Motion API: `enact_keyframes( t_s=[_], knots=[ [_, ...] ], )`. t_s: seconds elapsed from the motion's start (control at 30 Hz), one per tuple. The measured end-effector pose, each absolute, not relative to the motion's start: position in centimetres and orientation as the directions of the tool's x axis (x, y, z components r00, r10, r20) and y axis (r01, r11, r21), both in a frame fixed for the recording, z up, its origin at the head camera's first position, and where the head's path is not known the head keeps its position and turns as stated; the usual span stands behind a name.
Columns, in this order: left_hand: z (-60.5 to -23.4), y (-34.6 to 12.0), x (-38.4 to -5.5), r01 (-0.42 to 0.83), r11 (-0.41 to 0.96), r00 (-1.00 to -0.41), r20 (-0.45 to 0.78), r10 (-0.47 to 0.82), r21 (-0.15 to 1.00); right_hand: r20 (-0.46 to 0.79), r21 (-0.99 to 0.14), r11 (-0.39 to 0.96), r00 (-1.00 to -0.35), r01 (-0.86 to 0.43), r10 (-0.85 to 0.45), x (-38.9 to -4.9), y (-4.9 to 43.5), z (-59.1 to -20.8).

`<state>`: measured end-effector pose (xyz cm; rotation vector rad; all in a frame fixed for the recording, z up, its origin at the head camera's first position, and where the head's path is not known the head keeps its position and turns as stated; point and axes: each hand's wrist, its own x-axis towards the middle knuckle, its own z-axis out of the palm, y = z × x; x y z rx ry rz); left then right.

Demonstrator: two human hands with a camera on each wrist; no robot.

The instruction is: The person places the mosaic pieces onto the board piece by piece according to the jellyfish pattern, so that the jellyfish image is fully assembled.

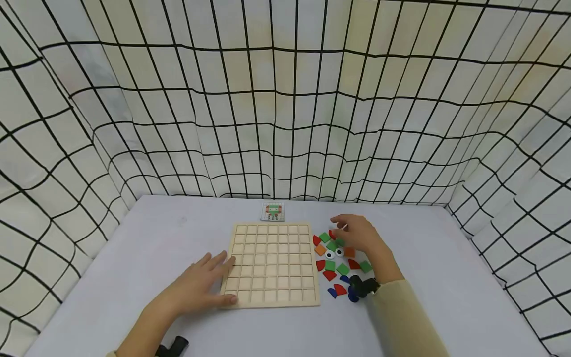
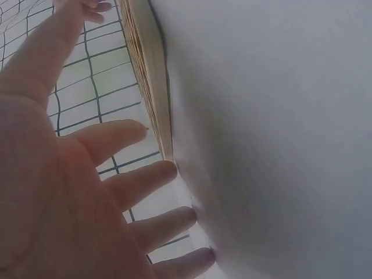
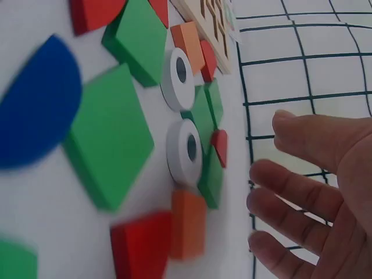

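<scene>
A wooden grid board [image 1: 276, 305] lies on the white table. My left hand [image 1: 200, 285] rests at its left edge, fingers spread, with the fingertips and thumb on the rim; the left wrist view shows the board's side [image 2: 154, 75] beyond those fingers. Over the far end of the loose coloured pieces hovers my right hand [image 1: 357, 232], fingers loosely bent and holding nothing. Beneath and beside it lie green diamonds [image 3: 110, 139], orange squares [image 1: 320, 249], red quarter-rounds [image 3: 142, 244], blue half-rounds [image 3: 43, 104] and two white eye discs [image 3: 185, 152]. The right hand hides some far pieces.
A small picture card [image 1: 273, 211] with a green and red figure lies behind the board. Black netting [image 1: 285, 109] over white sheets encloses the table's back and sides. Black wrist cameras [image 1: 363, 286] sit at both wrists, the right one overlapping the nearest blue pieces.
</scene>
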<state>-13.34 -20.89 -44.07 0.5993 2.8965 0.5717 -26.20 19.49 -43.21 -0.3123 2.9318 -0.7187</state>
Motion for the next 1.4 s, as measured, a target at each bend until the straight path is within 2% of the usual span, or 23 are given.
enact_keyframes(
  t_s=[0.2,0.43,0.67,1.0,1.27,1.4],
  knots=[
    [-44.0,-20.4,-13.4,0.330,0.865,-0.914,-0.103,0.393,0.377,-0.118,-0.417,0.903,-0.979,-0.103,-0.166,-27.0,19.3,-44.0],
    [-43.9,-20.2,-13.3,0.297,0.883,-0.909,-0.176,0.378,0.363,-0.148,-0.411,0.909,-0.979,-0.071,-0.143,-27.1,19.2,-44.6],
    [-44.0,-20.3,-13.4,0.307,0.884,-0.907,-0.173,0.384,0.353,-0.143,-0.426,0.904,-0.986,-0.021,-0.090,-27.1,19.1,-44.6],
    [-43.5,-20.0,-13.8,0.281,0.897,-0.912,-0.196,0.360,0.341,-0.094,-0.548,0.837,-0.994,-0.002,-0.063,-27.1,19.3,-44.7],
    [-43.4,-20.2,-14.7,0.273,0.905,-0.911,-0.215,0.352,0.325,-0.022,-0.655,0.753,-0.994,-0.067,-0.107,-25.7,19.2,-43.3],
    [-43.6,-20.2,-14.9,0.251,0.909,-0.913,-0.232,0.337,0.333,0.062,-0.736,0.666,-0.992,-0.120,-0.110,-25.2,18.6,-42.3]
  ],
)
